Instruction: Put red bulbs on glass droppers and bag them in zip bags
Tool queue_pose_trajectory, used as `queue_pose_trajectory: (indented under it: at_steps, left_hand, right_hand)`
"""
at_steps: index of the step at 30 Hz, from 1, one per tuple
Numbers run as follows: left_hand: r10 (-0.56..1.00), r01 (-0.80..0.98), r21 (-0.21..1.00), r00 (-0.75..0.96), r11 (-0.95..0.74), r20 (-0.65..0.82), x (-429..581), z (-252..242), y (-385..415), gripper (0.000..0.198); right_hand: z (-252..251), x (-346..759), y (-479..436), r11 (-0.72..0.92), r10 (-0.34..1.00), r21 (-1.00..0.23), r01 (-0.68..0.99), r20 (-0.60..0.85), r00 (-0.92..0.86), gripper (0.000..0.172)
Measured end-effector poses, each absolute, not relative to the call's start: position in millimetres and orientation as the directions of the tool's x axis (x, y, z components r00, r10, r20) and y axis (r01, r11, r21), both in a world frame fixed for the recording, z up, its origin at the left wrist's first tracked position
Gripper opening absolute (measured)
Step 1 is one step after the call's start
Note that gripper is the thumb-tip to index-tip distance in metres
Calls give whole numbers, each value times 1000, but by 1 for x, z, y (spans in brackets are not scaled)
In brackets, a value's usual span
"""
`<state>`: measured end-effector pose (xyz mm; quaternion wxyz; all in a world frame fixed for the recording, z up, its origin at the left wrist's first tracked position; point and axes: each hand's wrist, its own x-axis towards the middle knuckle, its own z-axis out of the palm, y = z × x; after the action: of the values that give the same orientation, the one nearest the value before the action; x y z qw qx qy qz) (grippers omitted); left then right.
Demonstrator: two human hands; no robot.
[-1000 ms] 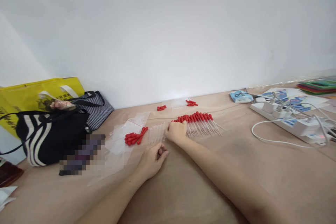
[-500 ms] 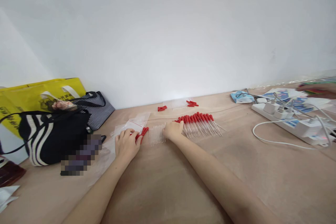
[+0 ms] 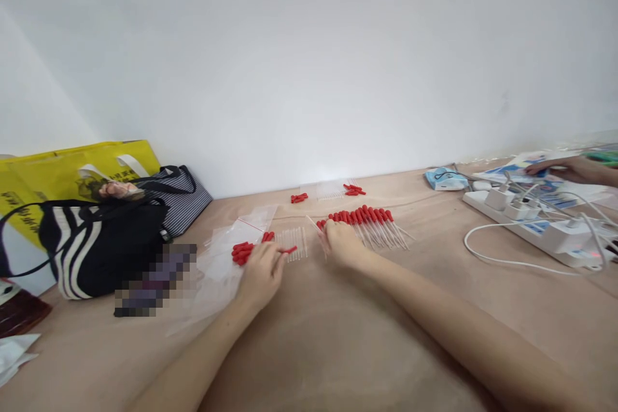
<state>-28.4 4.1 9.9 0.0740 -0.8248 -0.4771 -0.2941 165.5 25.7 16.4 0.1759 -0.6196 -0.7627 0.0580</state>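
Observation:
My left hand (image 3: pixel 261 273) pinches a red rubber bulb (image 3: pixel 290 249), its tip pointing right over a row of bare clear tubes (image 3: pixel 295 242). To its left lies a small pile of loose red bulbs (image 3: pixel 241 252) on clear plastic bags (image 3: pixel 226 251). My right hand (image 3: pixel 340 242) is closed on a clear thin tube (image 3: pixel 313 225) that sticks out up-left. Just behind it lies a row of finished droppers with red bulbs (image 3: pixel 369 222). All of this rests on a tan table (image 3: pixel 338 347).
Bags, one yellow (image 3: pixel 72 174), one striped black and white (image 3: pixel 91 244), stand at the left. A white power strip (image 3: pixel 535 222) with plugs and cables lies at the right, where another person's hand (image 3: pixel 555 168) rests on papers. More red bulbs (image 3: pixel 352 190) lie near the wall.
My left hand took a red bulb from the pile and carried it right. My right hand lifted a clear tube from the row and shifted slightly right.

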Motion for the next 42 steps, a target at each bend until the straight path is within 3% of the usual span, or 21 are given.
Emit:
queue_pose_trajectory:
  at_steps: [5, 9, 12, 16, 25, 42]
  left_hand:
    - [797, 695, 393, 489, -602, 354, 0, -3, -18, 12]
    - [809, 666, 460, 478, -588, 342, 3, -7, -20, 19]
    - [781, 635, 454, 520, -625, 346, 3, -6, -18, 26]
    - [789, 644, 457, 527, -613, 316, 6, -5, -17, 19]
    - [790, 650, 450, 526, -612, 315, 7, -5, -19, 14]
    - [829, 635, 547, 505, -546, 241, 11, -6, -15, 20]
  right_hand:
    - [-15, 224, -6, 534, 842, -411, 739, 344, -416, 16]
    - [-31, 239, -19, 619, 780, -450, 644, 452, -433, 21]
    - [-31, 234, -22, 679, 725, -369, 634, 470, -503, 31]
    - [-29, 228, -25, 692, 701, -280, 665, 480, -527, 25]
    - [-27, 228, -31, 666, 729, -343, 662, 488, -480, 17]
    - [-31, 220, -32, 756, 602, -203, 623, 589, -539, 17]
